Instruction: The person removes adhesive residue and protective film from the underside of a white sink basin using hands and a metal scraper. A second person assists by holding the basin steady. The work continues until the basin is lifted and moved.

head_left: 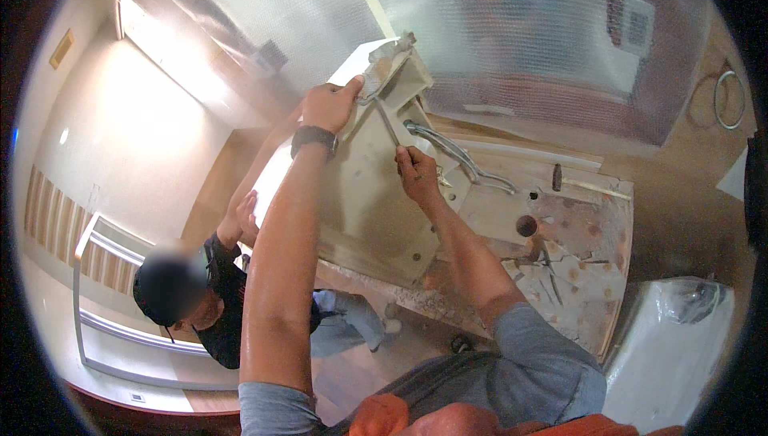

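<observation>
Basin [360, 188] tilted up; crust [384, 66] on its upper end seems unfinished; our left fingers [354, 86] clasp its edge, right fingers [406, 161] a rod [387, 122].

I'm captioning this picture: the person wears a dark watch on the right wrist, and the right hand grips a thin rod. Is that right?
Wrong wrist: in the head view, the dark watch sits on the wrist of the left hand. The right hand does grip a thin rod.
</observation>
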`<state>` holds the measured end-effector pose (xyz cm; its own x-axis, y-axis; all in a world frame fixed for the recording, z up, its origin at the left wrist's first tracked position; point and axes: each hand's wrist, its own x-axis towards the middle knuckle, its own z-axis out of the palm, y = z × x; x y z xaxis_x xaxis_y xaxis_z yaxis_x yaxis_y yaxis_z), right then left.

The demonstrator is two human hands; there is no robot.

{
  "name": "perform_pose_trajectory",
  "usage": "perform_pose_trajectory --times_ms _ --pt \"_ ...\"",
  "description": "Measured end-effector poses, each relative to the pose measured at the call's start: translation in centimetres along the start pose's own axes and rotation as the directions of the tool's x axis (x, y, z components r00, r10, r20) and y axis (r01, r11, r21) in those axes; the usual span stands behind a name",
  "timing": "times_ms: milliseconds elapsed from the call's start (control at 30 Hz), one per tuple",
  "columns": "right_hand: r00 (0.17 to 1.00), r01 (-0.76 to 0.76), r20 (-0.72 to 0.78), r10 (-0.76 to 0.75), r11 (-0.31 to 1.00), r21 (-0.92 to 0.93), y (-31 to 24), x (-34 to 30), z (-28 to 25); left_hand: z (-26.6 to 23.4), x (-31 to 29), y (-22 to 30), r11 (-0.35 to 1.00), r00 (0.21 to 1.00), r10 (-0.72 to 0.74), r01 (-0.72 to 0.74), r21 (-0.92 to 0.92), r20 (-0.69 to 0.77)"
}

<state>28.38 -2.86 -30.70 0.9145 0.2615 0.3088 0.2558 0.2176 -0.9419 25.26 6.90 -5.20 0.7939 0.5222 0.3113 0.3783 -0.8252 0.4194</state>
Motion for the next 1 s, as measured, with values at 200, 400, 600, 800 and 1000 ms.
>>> perform_pose_trajectory --times_ms 200,400,600,800,1000 --pt "0.992 0.056 -0.116 -0.047 0.996 0.073 0.9 0.0 4.2 0.4 0.2 -0.1 1.0 0.999 -0.012 0.011 -0.023 -0.043" --pt "0.994 0.034 -0.105 -0.027 0.997 0.065 1.3 0.1 3.8 0.6 0.4 0.1 0.999 1.0 -0.014 0.013 -0.03 -0.013" --pt "0.995 0.089 0.061 -0.076 0.958 -0.271 -3.0 0.9 -4.8 0.4 0.2 -0.2 0.999 0.999 -0.012 0.011 -0.037 -0.03" --pt "0.991 0.084 0.118 -0.066 0.985 -0.15 -2.1 1.7 -5.2 0.6 0.5 -0.2 0.999 1.0 -0.014 0.013 -0.031 -0.013" --pt "1.0 -0.009 0.016 0.006 0.987 0.159 2.4 -0.1 2.3 0.6 -0.2 -0.1 0.999 0.998 -0.043 0.042 -0.032 -0.036"
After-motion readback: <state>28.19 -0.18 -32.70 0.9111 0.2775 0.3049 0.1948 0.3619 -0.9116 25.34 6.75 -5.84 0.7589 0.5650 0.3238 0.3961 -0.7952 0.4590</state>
